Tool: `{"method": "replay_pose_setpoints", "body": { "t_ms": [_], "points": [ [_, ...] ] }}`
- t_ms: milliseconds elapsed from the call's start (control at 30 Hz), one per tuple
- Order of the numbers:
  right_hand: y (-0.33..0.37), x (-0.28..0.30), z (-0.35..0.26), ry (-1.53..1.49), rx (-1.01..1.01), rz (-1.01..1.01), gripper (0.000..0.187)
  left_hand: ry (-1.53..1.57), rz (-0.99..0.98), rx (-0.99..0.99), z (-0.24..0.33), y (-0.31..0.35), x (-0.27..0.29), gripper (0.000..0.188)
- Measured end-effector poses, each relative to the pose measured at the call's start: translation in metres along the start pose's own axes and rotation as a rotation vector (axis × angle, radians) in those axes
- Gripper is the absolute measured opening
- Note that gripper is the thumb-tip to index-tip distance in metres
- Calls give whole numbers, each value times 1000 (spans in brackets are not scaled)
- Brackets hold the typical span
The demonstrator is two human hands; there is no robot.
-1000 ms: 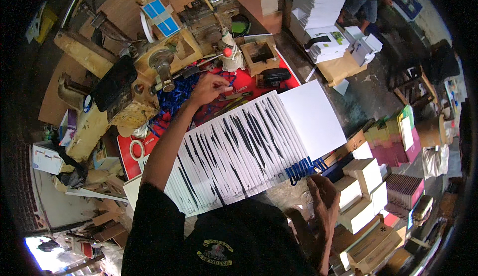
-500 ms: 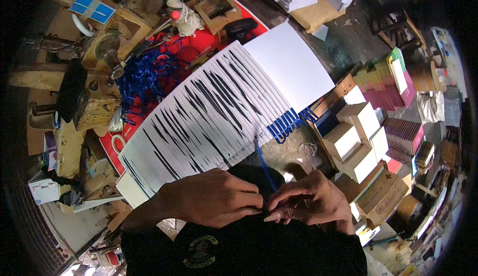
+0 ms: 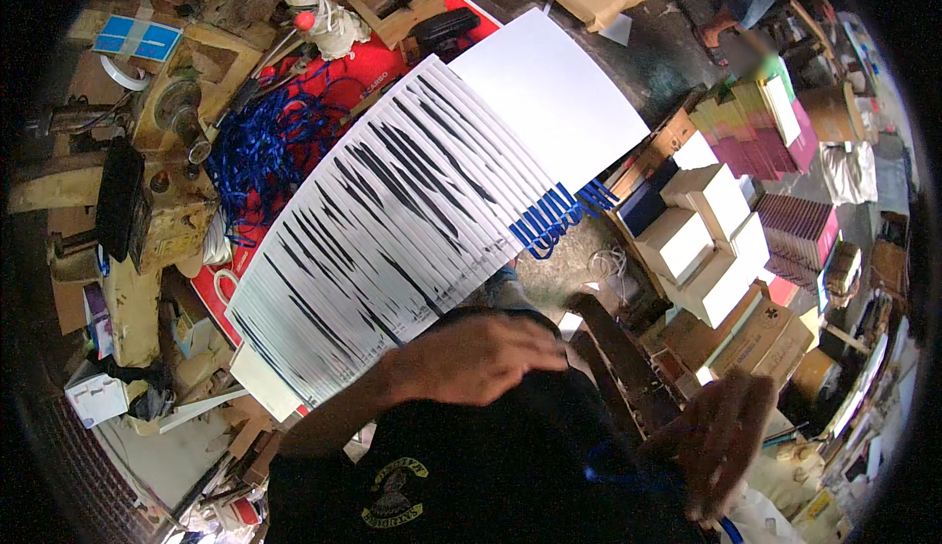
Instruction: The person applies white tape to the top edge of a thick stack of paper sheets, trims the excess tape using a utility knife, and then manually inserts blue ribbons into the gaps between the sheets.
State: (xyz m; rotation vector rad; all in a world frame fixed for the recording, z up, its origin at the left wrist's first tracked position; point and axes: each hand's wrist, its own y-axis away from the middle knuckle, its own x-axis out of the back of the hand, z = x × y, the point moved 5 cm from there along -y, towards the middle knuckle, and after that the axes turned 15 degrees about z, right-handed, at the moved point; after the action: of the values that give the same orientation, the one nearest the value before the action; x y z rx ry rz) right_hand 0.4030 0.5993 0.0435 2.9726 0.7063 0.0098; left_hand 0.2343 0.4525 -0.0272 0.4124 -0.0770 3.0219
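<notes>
The left hand (image 3: 486, 353) is in front of the dark shirt (image 3: 491, 446), back side up, with its fingers close together and a little bent. I cannot tell if it holds anything, because its palm is hidden. The right hand (image 3: 721, 436) is lower and off to the right, well apart from the left one. It is very blurry (it looks smeared), so I cannot tell if it is open or closed. A thin, shiny blue ribbon (image 3: 608, 475) shows as a blurry streak just beside it.

Past the hands lies a long, slanting row of thin white paper blocks with black streaks (image 3: 383, 230), packed side by side. Short, shiny blue strips (image 3: 545, 220) stick out at its right end. A big, flat white sheet (image 3: 554, 98) is at the far right end of the row.

Beyond the row, a tangled heap of shiny blue ribbon (image 3: 270, 142) sits on a bright red flat sheet (image 3: 348, 71). To the right are pale, block-shaped boxes (image 3: 677, 245), bunched together.
</notes>
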Motion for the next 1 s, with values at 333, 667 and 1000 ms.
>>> {"method": "replay_pose_setpoints", "body": {
  "t_ms": [333,667,1000],
  "points": [
    [-28,-67,117,190,-335,-132,20,-718,789,174,-11,2,106,36],
    [-6,-20,62,66,-615,-597,13,-554,771,68,-12,-4,87,42],
    [-24,-82,140,39,-432,-42,21,-671,806,93,-43,-28,83,21]
  ]
}}
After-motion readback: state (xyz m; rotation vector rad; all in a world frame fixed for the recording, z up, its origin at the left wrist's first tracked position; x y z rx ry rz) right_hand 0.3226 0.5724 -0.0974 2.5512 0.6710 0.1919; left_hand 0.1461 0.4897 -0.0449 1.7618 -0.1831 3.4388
